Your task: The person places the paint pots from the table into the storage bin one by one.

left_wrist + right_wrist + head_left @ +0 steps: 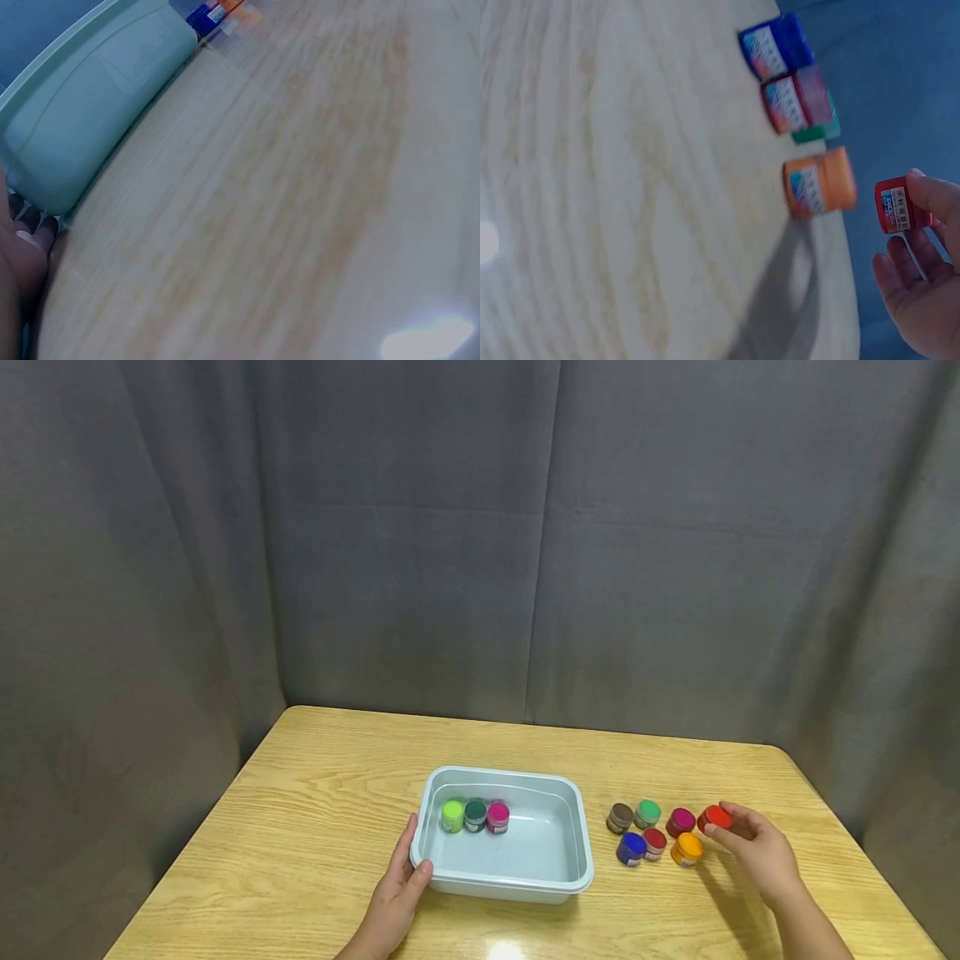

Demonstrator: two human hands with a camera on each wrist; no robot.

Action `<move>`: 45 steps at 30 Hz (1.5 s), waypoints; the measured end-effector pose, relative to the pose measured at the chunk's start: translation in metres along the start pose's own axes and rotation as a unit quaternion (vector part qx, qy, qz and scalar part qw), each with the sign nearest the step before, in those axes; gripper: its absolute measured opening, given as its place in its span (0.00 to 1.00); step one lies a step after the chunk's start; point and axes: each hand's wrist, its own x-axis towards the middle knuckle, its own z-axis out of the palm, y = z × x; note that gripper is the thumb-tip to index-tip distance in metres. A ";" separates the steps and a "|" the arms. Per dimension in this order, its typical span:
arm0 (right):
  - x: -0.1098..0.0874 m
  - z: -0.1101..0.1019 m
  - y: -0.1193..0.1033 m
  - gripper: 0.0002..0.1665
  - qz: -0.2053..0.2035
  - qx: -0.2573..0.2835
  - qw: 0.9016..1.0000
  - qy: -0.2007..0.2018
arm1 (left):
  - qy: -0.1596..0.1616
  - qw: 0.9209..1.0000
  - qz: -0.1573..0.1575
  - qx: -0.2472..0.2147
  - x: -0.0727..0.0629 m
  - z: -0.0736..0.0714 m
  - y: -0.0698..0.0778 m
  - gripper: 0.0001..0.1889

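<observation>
My right hand (757, 852) pinches a red paint jar (715, 818) by its lid, with thumb and fingers on either side. The right wrist view shows this jar (894, 205) with its printed label, held off the table. My left hand (393, 889) holds the near left corner of a pale blue plastic tub (510, 884), its thumb by the rim and fingers along the outer side. Inside the tub, a lime jar (452, 816), a dark green jar (476, 816) and a pink jar (498, 817) stand in a row along the left part.
Right of the tub stand a brown jar (619, 817), a green jar (647, 813), a blue jar (632, 848), a dark red jar (654, 843), a magenta jar (681, 822) and an orange jar (687, 849). Grey curtains (405, 543) surround the wooden table (300, 827).
</observation>
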 end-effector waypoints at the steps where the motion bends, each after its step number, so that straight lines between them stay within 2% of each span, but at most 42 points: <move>1: -0.001 0.001 -0.004 0.47 -0.004 0.003 1.000 -0.001 | -0.001 1.000 0.000 -0.002 0.000 0.000 0.000 0.34; 9: -0.005 0.017 -0.037 0.42 -0.041 0.044 0.998 -0.021 | -0.001 1.000 0.004 -0.005 0.000 0.000 -0.001 0.34; 17: -0.007 0.036 -0.062 0.39 -0.061 0.107 0.991 -0.047 | -0.006 1.000 0.026 -0.005 0.000 -0.002 0.003 0.33; 31: -0.009 0.068 -0.097 0.37 -0.079 0.106 0.989 -0.067 | -0.001 1.000 0.026 0.012 -0.001 -0.001 0.002 0.33; 38: -0.010 0.089 -0.117 0.37 -0.092 0.117 0.986 -0.079 | 0.007 1.000 0.004 0.006 0.001 0.000 0.000 0.33; 45: -0.012 0.110 -0.132 0.35 -0.093 0.124 0.984 -0.091 | 0.000 1.000 0.004 0.007 0.000 0.000 0.000 0.33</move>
